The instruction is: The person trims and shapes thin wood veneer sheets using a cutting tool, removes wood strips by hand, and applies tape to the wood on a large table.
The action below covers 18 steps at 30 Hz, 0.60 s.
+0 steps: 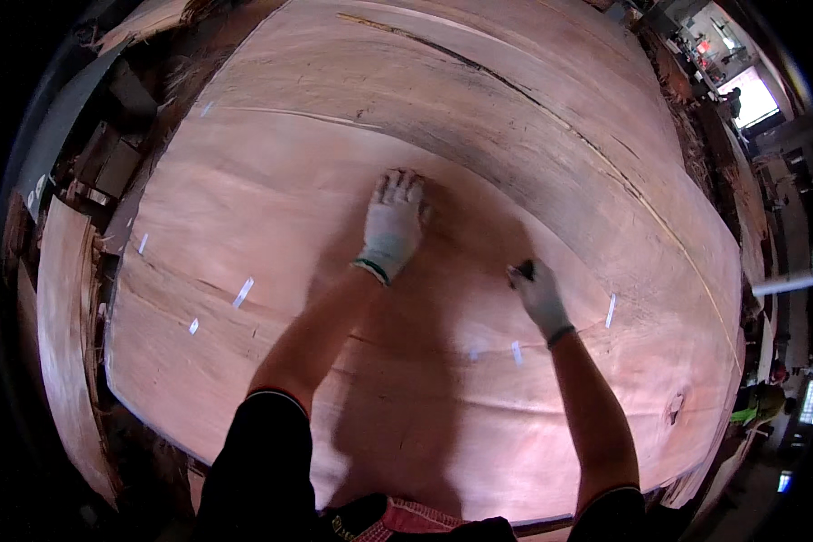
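A broad sheet of pinkish wood veneer (pixel 199 181) fills most of the view, with several short white tape strips (pixel 244 291) on it and a long narrow split or strip (pixel 501 78) running diagonally across its upper part. My left hand (pixel 393 217), in a white glove, lies spread on the sheet near the middle, fingers pointing away from me. My right hand (pixel 539 298), also gloved, is lower and to the right, closed around a small dark object (pixel 524 269) that I cannot make out, held over the sheet.
Loose veneer pieces (pixel 63 325) and dark boards line the left side. More ragged wood lies along the right edge. Beyond it are bright windows (pixel 752 95), a pale bar (pixel 784 285) and what looks like a co-worker (pixel 759 406) in dark and green clothing, hard to make out.
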Motion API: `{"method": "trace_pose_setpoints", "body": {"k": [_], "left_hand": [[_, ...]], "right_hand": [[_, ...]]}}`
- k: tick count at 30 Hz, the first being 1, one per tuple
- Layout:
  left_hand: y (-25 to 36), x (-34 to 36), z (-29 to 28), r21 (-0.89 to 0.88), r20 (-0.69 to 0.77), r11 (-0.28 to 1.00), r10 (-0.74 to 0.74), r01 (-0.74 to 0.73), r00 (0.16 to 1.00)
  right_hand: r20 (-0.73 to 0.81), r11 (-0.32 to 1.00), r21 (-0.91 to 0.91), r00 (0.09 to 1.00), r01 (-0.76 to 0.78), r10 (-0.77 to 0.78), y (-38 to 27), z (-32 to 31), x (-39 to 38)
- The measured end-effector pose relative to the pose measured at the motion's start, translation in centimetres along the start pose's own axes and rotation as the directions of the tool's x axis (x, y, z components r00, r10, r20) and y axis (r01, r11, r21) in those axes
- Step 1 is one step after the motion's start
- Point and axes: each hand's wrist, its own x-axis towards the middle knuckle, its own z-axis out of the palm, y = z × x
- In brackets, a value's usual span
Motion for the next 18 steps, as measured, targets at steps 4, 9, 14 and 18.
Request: {"method": "trace_pose_setpoints", "body": {"k": [4, 9, 14, 18], "left_hand": [[-3.6, 2.5, 1.9, -0.144, 0.026, 0.989, 0.029, -0.024, 0.999], [-2.6, 2.4, 1.1, -0.190, 0.115, 0.962, -0.177, 0.197, 0.977], [-3.9, 4.4, 1.6, -0.154, -0.094, 0.987, -0.066, 0.051, 0.993], [-4.5, 6.7, 3.4, -0.276, 0.126, 0.959, 0.102, -0.064, 0.987]], "right_hand": [[-0.098, 0.980, -0.156, 0.986, 0.122, -0.138, -5.4, 6.0, 10.3], [-0.186, 0.973, -0.166, 0.963, 0.163, -0.193, -11.8, 10.2, 20.3], [-0.107, 0.869, -0.469, 0.987, -0.156, 0.120, -13.1, 9.8, 23.3], [-0.128, 0.865, -0.500, 0.991, -0.032, -0.038, -11.7, 9.7, 21.4]]}}
